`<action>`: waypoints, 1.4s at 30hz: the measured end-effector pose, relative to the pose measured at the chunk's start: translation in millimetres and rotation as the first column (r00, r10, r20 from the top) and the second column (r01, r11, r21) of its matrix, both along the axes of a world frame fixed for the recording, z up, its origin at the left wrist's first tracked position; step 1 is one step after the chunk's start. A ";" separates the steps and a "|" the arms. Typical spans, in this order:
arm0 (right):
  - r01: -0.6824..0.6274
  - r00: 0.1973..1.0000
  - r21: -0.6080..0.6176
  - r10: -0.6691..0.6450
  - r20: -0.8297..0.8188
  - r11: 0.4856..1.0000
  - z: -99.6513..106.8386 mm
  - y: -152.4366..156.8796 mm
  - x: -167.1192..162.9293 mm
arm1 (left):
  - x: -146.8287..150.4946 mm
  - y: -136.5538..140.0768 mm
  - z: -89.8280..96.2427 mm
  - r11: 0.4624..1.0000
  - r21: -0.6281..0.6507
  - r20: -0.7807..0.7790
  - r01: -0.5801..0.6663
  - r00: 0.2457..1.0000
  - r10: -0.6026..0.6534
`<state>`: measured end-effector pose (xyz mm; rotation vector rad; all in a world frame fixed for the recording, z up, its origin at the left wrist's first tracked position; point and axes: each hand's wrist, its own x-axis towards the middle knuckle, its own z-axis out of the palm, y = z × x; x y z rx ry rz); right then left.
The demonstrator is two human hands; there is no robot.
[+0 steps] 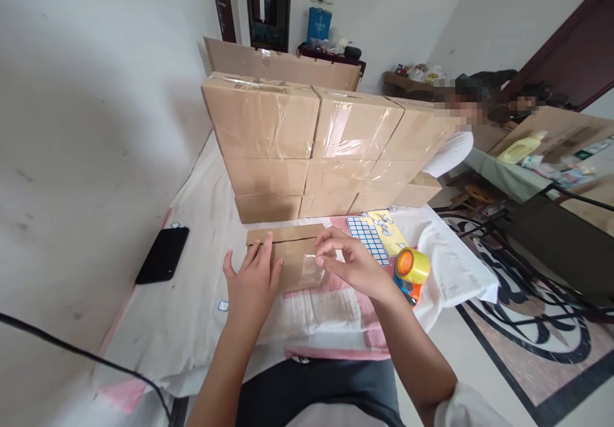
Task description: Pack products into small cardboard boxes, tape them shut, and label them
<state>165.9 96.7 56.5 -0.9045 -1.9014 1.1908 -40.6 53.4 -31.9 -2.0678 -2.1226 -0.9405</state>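
Observation:
A small cardboard box [300, 266] lies on the cloth-covered table in front of me, with a dark seam running across its top. My left hand [252, 280] rests on the box's left part, fingers spread and lying flat. Over the right end of the box, my right hand [352, 262] has its fingers curled and thumb and fingertips brought close together. Whether anything thin is between them I cannot make out. Clear tape shines on the box just below those fingertips. A tape dispenser [411, 270] with a yellow roll stands to the right, beside my right forearm.
Stacked, taped cardboard boxes [268, 120] form a wall behind the small box. Sticker sheets [369, 235] lie near the dispenser. A black phone [164, 254] is at the left, and a cable [86, 350] hangs lower left. Another person's sleeve [448, 153] shows behind the stack.

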 end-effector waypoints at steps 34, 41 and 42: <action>0.082 0.963 -0.110 -0.050 0.266 0.991 -76.1 86.4 2.3 | 52.7 -22.4 -15.5 0.994 -0.083 -0.142 0.070 0.987 -0.081; 0.202 0.926 0.030 -0.201 0.318 0.979 -90.8 84.1 -1.9 | 85.2 -12.5 -32.1 0.970 0.014 -0.096 0.242 0.966 -0.239; 0.286 0.896 0.100 -0.303 0.325 0.953 -91.8 87.3 -1.8 | 84.5 -12.8 -33.7 0.971 0.025 -0.096 0.237 0.968 -0.234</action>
